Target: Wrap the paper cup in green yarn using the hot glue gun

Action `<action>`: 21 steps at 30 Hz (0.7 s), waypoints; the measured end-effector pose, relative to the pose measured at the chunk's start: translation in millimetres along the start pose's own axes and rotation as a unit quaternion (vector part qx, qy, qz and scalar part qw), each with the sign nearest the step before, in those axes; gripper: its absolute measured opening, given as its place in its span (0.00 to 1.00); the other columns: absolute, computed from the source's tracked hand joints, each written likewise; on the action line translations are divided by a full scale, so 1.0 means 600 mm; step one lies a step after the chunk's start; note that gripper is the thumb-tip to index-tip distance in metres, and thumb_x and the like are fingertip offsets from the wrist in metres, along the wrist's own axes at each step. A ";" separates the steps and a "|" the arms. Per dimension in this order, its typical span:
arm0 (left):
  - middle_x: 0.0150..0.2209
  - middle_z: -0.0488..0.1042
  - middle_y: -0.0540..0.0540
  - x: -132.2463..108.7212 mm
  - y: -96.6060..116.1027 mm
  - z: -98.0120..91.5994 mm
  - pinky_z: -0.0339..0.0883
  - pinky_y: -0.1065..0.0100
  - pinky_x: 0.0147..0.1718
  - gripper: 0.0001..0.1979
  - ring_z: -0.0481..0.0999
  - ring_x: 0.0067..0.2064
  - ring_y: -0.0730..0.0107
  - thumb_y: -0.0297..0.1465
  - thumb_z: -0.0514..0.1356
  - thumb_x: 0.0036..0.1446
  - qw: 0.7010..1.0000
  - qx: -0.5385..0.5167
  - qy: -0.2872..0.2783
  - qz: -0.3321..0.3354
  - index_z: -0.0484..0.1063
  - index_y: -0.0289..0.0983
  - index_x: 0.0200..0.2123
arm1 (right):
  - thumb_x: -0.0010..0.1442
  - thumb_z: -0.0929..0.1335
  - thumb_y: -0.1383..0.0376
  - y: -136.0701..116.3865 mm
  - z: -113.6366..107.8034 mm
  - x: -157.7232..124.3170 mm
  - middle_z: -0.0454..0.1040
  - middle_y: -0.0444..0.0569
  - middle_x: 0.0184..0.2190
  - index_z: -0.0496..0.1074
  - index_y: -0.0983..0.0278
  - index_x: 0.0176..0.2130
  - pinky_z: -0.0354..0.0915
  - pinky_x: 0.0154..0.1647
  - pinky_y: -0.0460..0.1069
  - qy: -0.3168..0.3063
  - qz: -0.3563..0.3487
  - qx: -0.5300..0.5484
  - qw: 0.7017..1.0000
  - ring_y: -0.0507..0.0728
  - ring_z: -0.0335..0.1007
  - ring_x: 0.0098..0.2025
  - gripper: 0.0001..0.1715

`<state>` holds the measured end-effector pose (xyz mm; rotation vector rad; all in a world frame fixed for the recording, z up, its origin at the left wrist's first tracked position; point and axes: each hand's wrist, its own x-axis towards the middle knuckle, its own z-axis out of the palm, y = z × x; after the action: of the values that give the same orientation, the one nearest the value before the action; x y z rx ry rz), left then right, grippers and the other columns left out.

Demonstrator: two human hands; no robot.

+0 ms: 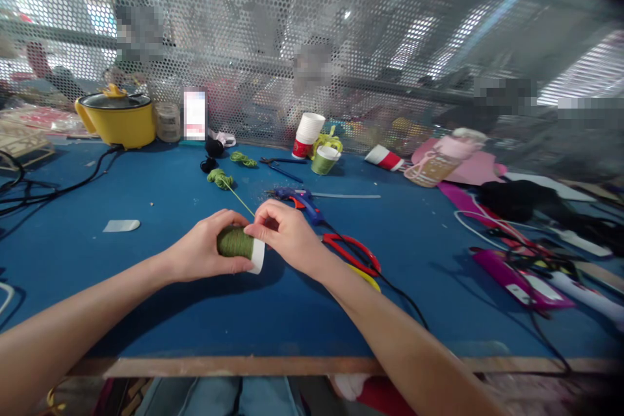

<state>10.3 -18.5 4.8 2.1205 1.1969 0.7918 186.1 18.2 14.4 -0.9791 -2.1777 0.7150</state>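
My left hand (209, 247) is wrapped round a paper cup (258, 256) lying on its side, most of it covered in wound green yarn (234, 242). A white band stays bare at the cup's right end. My right hand (287, 231) pinches at the cup's upper right edge, thumb and forefinger together where the yarn strand meets it. From there the strand runs up and left to a light green yarn bundle (220, 178) on the table. A blue glue gun (305, 200) lies just beyond my right hand. Red-handled scissors (351, 253) rest partly behind my right forearm.
Pliers (283, 168), stacked cups (308, 135) and a green-wrapped cup (325, 160) are farther back. A yellow electric pot (117, 120) stands back left, a phone (195, 116) beside it. At right are a pink bottle (441, 159), cables and a purple box (521, 279). Perforated metal screens the back.
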 end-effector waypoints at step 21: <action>0.39 0.67 0.46 -0.007 0.006 0.003 0.64 0.65 0.40 0.18 0.68 0.40 0.65 0.31 0.60 0.45 0.998 0.006 0.030 0.050 0.63 0.37 0.41 | 0.57 0.62 0.57 0.028 -0.004 0.010 0.69 0.45 0.23 0.65 0.66 0.27 0.63 0.29 0.46 0.011 0.172 0.162 0.972 0.50 0.66 0.26 0.15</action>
<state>11.8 -24.1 5.8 2.1942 1.1357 0.8998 192.2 32.9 6.1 -1.1893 -1.8120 1.1723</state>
